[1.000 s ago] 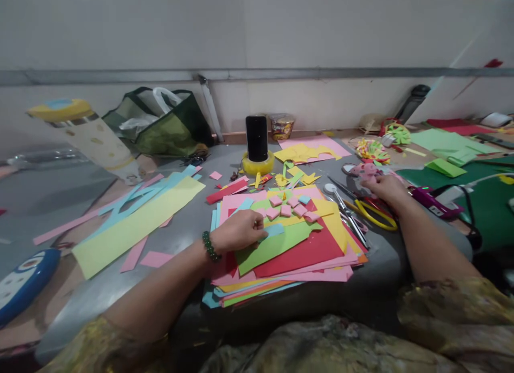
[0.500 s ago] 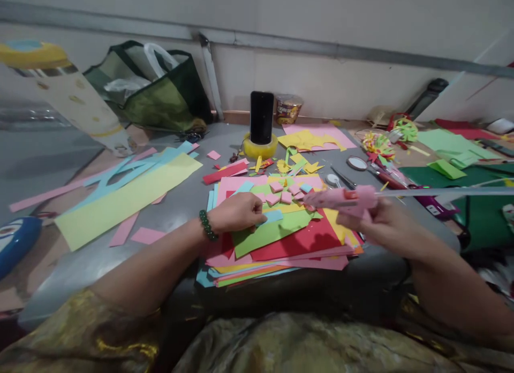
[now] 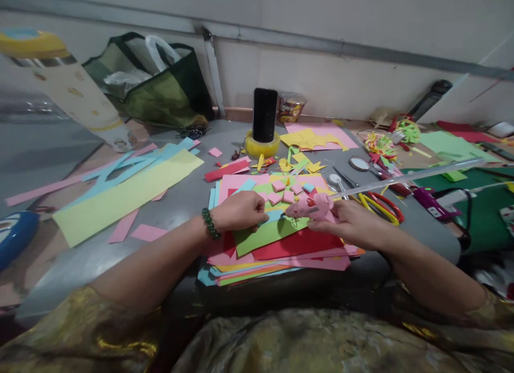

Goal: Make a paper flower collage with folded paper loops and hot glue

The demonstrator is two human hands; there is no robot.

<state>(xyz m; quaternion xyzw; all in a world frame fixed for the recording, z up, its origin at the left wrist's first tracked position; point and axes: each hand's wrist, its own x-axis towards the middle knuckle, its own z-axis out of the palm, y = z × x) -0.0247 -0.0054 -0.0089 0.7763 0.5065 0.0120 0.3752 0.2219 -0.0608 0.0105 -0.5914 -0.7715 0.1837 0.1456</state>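
Note:
My right hand [image 3: 353,221] is wrapped round a pink hot glue gun [image 3: 311,205], with a long clear glue stick [image 3: 409,176] sticking out of its back. The gun's nozzle points left, at the right end of a small blue paper strip [image 3: 275,215]. Closed in a pinch, my left hand [image 3: 243,210] grips the strip's left end. Beneath the strip lies a green paper strip [image 3: 263,235] on a stack of coloured paper [image 3: 297,247]. Several small folded pink paper pieces [image 3: 288,196] sit just beyond the nozzle.
A phone [image 3: 264,115] stands in a yellow tape roll [image 3: 262,146]. Red-and-yellow scissors [image 3: 379,207] lie right of the stack, near a purple power bank [image 3: 433,203]. Paper strips [image 3: 132,193] spread leftward, before a bottle [image 3: 76,94] and a green bag [image 3: 160,92].
My right hand has brought the glue gun left and down, its nozzle now at the blue strip. The scissors have come into sight. My left hand stays at the strip.

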